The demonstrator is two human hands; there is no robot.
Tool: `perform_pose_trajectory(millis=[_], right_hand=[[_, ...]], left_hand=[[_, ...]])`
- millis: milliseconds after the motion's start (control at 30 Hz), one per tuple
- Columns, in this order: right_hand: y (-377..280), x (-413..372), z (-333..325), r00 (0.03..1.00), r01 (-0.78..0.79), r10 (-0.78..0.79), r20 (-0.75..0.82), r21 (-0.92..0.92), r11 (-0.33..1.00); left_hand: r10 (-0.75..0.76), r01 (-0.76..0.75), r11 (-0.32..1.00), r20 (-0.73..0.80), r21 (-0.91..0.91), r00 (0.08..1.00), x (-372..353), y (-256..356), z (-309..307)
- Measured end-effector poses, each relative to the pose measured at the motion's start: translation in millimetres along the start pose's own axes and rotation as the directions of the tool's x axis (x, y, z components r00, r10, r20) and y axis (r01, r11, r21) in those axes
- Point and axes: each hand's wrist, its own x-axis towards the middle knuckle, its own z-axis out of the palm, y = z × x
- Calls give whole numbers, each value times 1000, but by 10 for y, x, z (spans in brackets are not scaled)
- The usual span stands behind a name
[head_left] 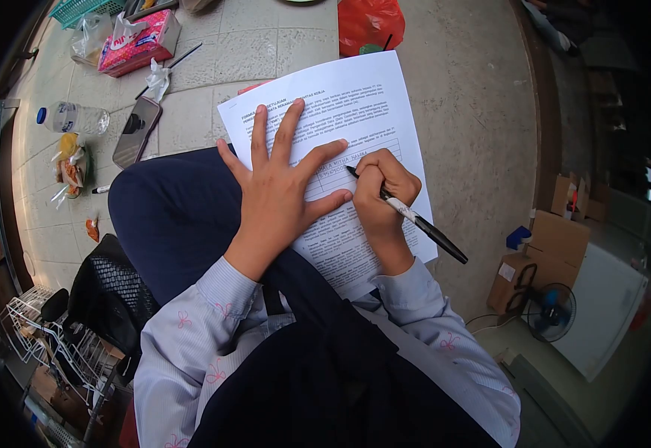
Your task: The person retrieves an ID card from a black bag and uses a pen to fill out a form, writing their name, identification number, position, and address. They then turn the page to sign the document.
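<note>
A printed white paper (374, 97) with a small table of handwritten entries lies over my lap. My left hand (280, 175) is spread flat on it, fingers apart, pressing on the text and the table's left part. In my right hand (386, 187) is a black and white pen (422, 222), pinched between the fingers. The pen's tip touches or nearly touches the table rows, just right of my left thumb and index finger. Parts of the text are hidden under both hands.
A pink tissue box (140, 43), a plastic bottle (75, 119), a phone (137, 133) and a snack bag (71, 166) lie at the left. A red plastic bag (370, 26) is at the top. At the right are a fan (552, 311) and cardboard boxes (557, 250).
</note>
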Motion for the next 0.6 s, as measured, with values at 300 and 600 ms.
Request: perform_pose_trajectory(millis=[300, 600], right_hand=[[66, -16, -44, 999, -27, 29, -14, 86, 996], [26, 9, -42, 1000, 1, -2, 29, 16, 1000]], left_hand=[[7, -7, 1000, 9, 3, 1000, -4, -12, 5], [6, -6, 1000, 10, 3, 1000, 9, -3, -3]])
